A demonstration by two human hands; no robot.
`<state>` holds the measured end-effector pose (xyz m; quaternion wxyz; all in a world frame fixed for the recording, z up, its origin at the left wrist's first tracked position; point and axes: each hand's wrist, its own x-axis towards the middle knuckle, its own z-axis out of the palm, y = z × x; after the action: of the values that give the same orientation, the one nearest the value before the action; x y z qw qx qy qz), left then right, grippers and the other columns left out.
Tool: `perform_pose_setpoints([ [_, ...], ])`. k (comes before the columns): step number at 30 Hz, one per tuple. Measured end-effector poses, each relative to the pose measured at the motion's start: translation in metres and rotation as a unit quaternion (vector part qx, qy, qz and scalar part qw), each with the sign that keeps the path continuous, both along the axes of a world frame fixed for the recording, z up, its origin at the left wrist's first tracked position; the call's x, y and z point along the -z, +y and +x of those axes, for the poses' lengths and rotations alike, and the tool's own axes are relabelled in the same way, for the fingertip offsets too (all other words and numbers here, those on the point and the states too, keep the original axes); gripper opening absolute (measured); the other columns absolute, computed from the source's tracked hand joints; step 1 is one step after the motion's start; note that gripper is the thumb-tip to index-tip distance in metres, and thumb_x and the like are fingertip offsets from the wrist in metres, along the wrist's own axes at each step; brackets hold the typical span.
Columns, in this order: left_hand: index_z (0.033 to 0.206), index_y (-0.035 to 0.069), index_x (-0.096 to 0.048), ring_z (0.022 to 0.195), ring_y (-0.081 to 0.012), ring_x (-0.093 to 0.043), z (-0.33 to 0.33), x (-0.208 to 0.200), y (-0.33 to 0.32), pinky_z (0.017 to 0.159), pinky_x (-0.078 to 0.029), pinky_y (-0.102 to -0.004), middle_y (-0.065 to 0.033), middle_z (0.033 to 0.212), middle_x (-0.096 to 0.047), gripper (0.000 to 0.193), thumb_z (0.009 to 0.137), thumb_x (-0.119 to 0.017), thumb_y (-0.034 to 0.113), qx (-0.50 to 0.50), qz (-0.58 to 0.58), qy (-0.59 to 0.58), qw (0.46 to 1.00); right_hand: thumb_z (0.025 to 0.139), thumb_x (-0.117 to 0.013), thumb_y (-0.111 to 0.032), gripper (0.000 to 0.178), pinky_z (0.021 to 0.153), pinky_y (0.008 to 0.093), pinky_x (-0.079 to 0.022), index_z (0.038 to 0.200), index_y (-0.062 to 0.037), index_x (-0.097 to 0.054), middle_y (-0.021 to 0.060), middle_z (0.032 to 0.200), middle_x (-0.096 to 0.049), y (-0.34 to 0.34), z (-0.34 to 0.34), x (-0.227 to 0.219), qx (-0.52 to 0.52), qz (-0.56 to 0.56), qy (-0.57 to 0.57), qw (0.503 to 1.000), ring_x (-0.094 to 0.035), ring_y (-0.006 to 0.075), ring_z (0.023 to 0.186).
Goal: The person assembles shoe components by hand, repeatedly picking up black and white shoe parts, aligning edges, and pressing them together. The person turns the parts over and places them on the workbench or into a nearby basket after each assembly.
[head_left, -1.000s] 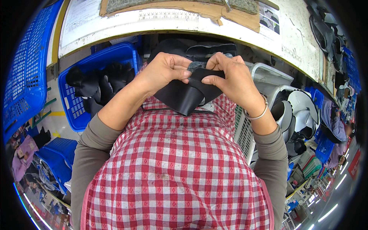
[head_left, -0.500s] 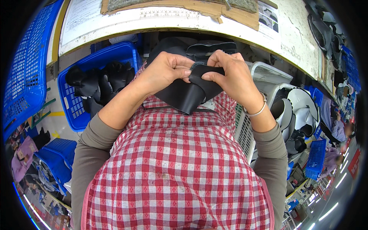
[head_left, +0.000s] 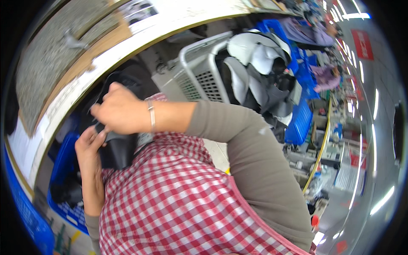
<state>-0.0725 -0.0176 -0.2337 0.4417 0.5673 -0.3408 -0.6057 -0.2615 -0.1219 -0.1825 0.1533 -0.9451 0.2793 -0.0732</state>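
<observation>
A black, smooth leather-like piece (head_left: 117, 151) hangs over my lap against the red-and-white checked apron (head_left: 170, 187). My left hand (head_left: 90, 144) pinches its upper edge between thumb and fingers. Just above, my right hand (head_left: 122, 109), with a bracelet on the wrist, is closed and slightly blurred. Its fingertips come down close to the left thumb at the same edge; the exact grip is partly hidden. More black pieces (head_left: 127, 76) lie behind the hands, under the table edge.
A worktable (head_left: 157, 32) with a grey slab (head_left: 59, 55) runs along the far left. A pale plastic basket (head_left: 193, 70) stands beyond my right arm, near white and black cut pieces (head_left: 259, 55). Blue baskets (head_left: 68, 212) stand at left. Another person (head_left: 325, 78) is farther off.
The view has swung to the right, so hands and table now appear farther left. My right hand has turned over and closed above the left, which still pinches the black piece.
</observation>
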Motion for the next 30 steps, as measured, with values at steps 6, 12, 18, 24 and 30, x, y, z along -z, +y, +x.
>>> perform_pose_setpoints([
  [6, 0.113, -0.003, -0.07, 0.074, -0.0065, -0.059, 0.022, 0.001, 0.016, 0.069, -0.044, -0.0213, 0.0, 0.089, -0.069, 0.024, 0.09, -0.075, 0.001, -0.066, -0.012, -0.01, 0.998, 0.066, -0.092, -0.043, 0.062, 0.082, 0.0447, -0.054, 0.107, -0.004, -0.067, 0.0168, 0.095, -0.074, -0.027, -0.027, -0.012, 0.109, 0.202, -0.145, 0.962, -0.071, 0.0383, 0.092],
  [12, 0.117, -0.005, -0.069, 0.091, -0.012, -0.067, 0.033, -0.016, 0.008, 0.083, -0.052, -0.0264, -0.0056, 0.102, -0.073, 0.035, 0.086, -0.078, 0.006, 0.056, 0.01, -0.005, 0.998, 0.076, -0.083, -0.051, 0.066, 0.084, 0.0472, -0.056, 0.123, -0.0057, -0.071, 0.0184, 0.098, -0.075, -0.014, -0.038, -0.003, 0.084, 0.19, -0.089, 0.974, -0.071, 0.0389, 0.096],
  [18, 0.11, -0.001, -0.077, 0.086, -0.0112, -0.066, 0.034, -0.049, -0.027, 0.081, -0.054, -0.0289, -0.0034, 0.094, -0.073, 0.032, 0.083, -0.082, 0.015, 0.257, -0.009, -0.09, 0.962, 0.081, -0.082, -0.042, 0.052, 0.08, 0.0467, -0.057, 0.123, -0.0131, -0.072, 0.0154, 0.098, -0.075, -0.012, -0.027, 0.001, 0.049, 0.206, -0.116, 0.97, -0.072, 0.0369, 0.095],
  [24, 0.109, -0.002, -0.077, 0.084, -0.009, -0.069, 0.007, -0.052, -0.027, 0.082, -0.056, -0.0257, -0.0059, 0.097, -0.077, 0.026, 0.083, -0.079, 0.0, 0.157, 0.091, 0.035, 0.983, 0.079, -0.088, -0.03, 0.057, 0.073, 0.039, -0.055, 0.123, 0.0012, -0.069, 0.0194, 0.087, -0.073, -0.01, -0.03, -0.01, 0.091, 0.245, -0.109, 0.959, -0.072, 0.0331, 0.079],
  [30, 0.108, -0.001, -0.078, 0.083, -0.0086, -0.068, -0.006, -0.043, -0.011, 0.078, -0.056, -0.0263, -0.0052, 0.094, -0.077, 0.025, 0.084, -0.08, 0.001, 0.085, 0.051, -0.001, 0.995, 0.08, -0.087, -0.03, 0.057, 0.067, 0.0417, -0.053, 0.123, 0.0014, -0.068, 0.0191, 0.076, -0.069, -0.013, -0.027, -0.013, 0.106, 0.246, -0.081, 0.96, -0.07, 0.0344, 0.07],
])
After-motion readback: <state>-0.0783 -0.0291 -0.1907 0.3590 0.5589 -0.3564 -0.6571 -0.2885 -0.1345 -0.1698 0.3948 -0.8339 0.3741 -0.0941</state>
